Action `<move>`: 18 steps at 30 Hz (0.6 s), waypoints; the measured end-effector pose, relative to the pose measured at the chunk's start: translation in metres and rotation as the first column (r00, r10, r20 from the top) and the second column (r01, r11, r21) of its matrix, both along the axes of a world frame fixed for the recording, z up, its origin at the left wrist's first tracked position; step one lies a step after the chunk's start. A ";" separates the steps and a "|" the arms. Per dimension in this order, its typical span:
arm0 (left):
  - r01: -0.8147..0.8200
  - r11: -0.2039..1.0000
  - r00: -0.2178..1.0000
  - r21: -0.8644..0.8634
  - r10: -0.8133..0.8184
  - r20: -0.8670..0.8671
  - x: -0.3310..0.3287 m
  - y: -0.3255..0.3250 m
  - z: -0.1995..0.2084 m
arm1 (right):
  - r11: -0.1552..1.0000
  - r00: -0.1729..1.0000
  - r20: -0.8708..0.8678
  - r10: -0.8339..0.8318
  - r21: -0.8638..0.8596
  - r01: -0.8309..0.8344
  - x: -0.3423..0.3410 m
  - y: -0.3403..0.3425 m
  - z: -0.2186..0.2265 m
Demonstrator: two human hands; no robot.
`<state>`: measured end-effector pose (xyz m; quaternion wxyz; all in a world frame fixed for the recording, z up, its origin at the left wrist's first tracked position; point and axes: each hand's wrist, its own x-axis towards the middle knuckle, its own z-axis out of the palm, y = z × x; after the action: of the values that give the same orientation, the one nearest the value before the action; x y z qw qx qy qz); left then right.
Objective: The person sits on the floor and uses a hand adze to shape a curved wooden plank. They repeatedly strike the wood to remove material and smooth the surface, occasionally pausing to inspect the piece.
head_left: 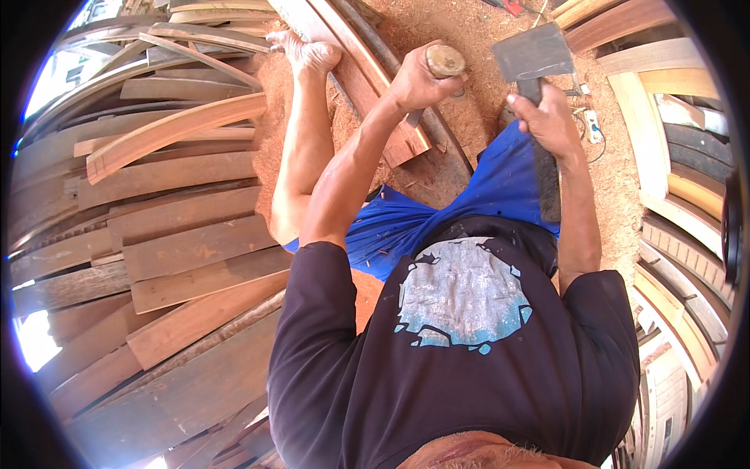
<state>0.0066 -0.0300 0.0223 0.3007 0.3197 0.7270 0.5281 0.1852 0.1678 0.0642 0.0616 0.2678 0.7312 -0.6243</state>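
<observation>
my left hand (419, 84) wraps the tan wooden-handled chisel (445, 61), seemingly steadying it near the reddish-brown wooden plank (402, 142); my right hand (551, 125) grips the grey block-headed mallet (533, 53) high, likely for control.

Bright daylight, seemingly from the left, burns 2 large white glare patches beyond the boards (205, 244). Fisheye distortion bows edges near the dark rim; the middle looks fairly sharp.

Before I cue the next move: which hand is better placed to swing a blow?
Probably the right hand: it grips the mallet by its handle, with the broad head free. The left hand is occupied, wrapped around a round-ended wooden handle near the plank.
</observation>
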 end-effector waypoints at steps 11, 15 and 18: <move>0.069 0.996 0.996 -0.047 -0.072 -0.051 -0.008 -0.002 -0.022 | 0.964 0.940 -0.230 -0.254 0.021 0.266 0.010 0.035 0.045; 0.113 0.994 0.992 -0.007 -0.113 -0.053 -0.006 -0.009 -0.022 | 0.935 0.951 -0.215 -0.224 0.229 0.272 -0.004 0.032 0.039; 0.154 0.988 0.987 -0.006 -0.154 -0.041 -0.005 -0.009 -0.027 | 0.894 0.994 0.107 0.026 0.443 -0.071 -0.022 0.012 0.012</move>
<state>0.0017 -0.0388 -0.0047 0.3258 0.3855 0.7068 0.4956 0.1628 0.1798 0.0764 0.0499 0.2868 0.8572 -0.4248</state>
